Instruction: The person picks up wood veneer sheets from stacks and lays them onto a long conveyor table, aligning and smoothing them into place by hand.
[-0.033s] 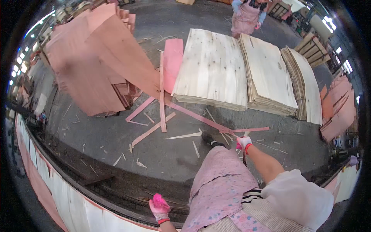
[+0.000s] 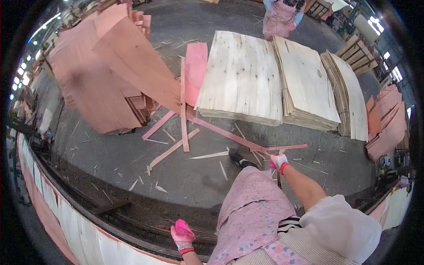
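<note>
My left hand (image 2: 182, 235), in a pink and white glove, is low at the lower middle beside the long rail, loosely open with nothing visible in it. My right hand (image 2: 278, 161), gloved alike, is closed on a narrow thing that I cannot make out, just below pink veneer strips (image 2: 228, 135) lying on the concrete floor (image 2: 110, 163). Beyond it lie three pale veneer stacks (image 2: 238, 75), side by side. My dark shoe (image 2: 235, 155) shows left of that hand, below my pink flowered apron (image 2: 247, 203).
A large pile of pink sheets (image 2: 88, 84) stands at left, another (image 2: 385, 128) at far right. A co-worker (image 2: 278, 17) in a pink apron stands behind the stacks. A dark metal rail (image 2: 115, 205) and long boards (image 2: 62, 198) border the lower left; scraps litter the floor.
My left hand and the view have shifted very slightly. The co-worker's arms have moved a little. Otherwise the veneer and strips lie as before.
</note>
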A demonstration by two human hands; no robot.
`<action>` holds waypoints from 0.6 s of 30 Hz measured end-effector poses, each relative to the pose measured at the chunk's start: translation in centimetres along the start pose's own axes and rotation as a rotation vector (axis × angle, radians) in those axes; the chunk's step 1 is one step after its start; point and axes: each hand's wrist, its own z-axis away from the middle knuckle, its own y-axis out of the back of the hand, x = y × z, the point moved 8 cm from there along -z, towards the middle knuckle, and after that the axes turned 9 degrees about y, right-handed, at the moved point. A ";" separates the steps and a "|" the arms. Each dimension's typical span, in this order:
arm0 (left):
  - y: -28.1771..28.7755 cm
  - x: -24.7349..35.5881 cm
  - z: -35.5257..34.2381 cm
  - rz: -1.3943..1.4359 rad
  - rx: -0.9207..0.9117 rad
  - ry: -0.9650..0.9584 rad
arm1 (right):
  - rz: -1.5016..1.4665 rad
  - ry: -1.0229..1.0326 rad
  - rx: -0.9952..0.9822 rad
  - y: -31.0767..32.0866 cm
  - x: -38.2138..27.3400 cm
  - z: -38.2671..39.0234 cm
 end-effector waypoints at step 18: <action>-23.2 -18.4 2.1 -1.731 0.415 -0.481 | -0.680 -0.561 -0.288 -37.8 -6.4 -32.0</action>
